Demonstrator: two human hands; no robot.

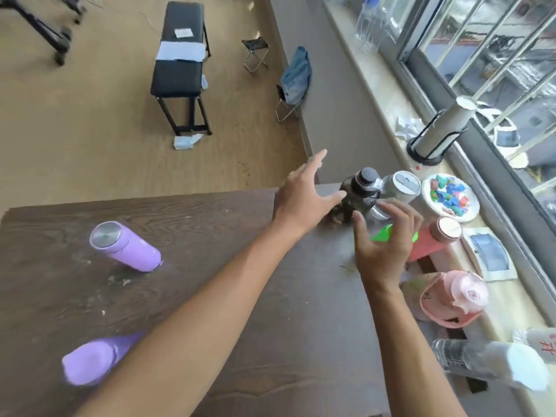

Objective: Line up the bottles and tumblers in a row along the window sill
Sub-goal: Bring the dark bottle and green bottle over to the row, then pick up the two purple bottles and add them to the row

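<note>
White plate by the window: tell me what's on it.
The white plate on the sill holds a loose heap of small coloured pieces, mostly blue, green and red. What they are is too small to tell, and the heap covers the plate's middle.

Dark wooden table (210, 296) — purple tumblers (126, 246), dark bottle (358, 194)

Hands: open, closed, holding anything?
Left hand: open, empty, beside the dark translucent bottle.
Right hand: open, fingers curled, empty.
</note>
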